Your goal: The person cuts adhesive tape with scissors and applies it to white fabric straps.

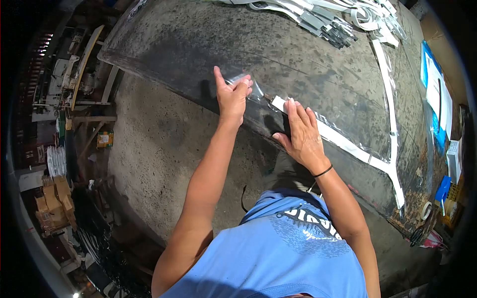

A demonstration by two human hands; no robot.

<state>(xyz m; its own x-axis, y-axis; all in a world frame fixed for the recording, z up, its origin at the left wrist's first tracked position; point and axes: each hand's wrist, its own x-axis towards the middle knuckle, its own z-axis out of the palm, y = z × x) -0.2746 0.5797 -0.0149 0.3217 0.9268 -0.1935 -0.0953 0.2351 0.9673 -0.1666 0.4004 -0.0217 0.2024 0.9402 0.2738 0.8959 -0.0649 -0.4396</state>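
A long white strap (343, 141) lies along the near edge of the dark worktable (238, 47), with a small metal clip (269, 97) at its left end. My right hand (302, 131) rests flat on the strap just right of that end, fingers stretched out. Beyond the clip, my left hand (232, 94) is closed on a thin piece of clear plastic film (257, 89), one finger sticking out. More clear plastic shows along the strap. Farther right the strap joins a second white strap (390, 99) running up the table.
A heap of white straps with dark ends (318, 22) lies at the far side. Blue plastic packaging with papers (435, 89), a tape roll (426, 210) and a blue tool (442, 188) are on the right. Cardboard boxes (53, 203) and a sewing machine (69, 69) stand at left.
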